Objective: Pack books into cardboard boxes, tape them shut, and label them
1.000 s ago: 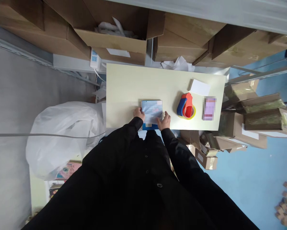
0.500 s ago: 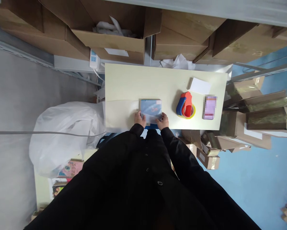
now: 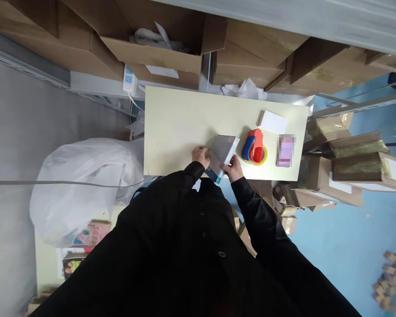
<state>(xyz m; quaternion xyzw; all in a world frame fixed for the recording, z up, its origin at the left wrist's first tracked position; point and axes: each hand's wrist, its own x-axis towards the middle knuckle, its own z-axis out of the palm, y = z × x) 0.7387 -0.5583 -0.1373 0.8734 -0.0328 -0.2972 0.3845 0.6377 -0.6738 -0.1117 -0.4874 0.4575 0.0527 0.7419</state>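
We hold the book (image 3: 222, 152) tilted at the tabletop's (image 3: 178, 123) near edge, left hand (image 3: 201, 156) at nine o'clock, right hand (image 3: 235, 167) at four, both clenched on it. Loosen either and it may slip floorward.

A pale yellow desk (image 3: 178, 119) is set against a row of open cardboard boxes (image 3: 158, 39), with a white power strip (image 3: 131, 79) tucked behind its far left corner. The floor is split between grey concrete (image 3: 26, 127) on the left and a blue painted area (image 3: 343, 246) on the right, where smaller cartons (image 3: 353, 154) are piled up just beside the desk. A big white plastic bag (image 3: 85, 185) is slumped near the desk's left edge, and everything is lit pretty evenly, soft daylight-ish.
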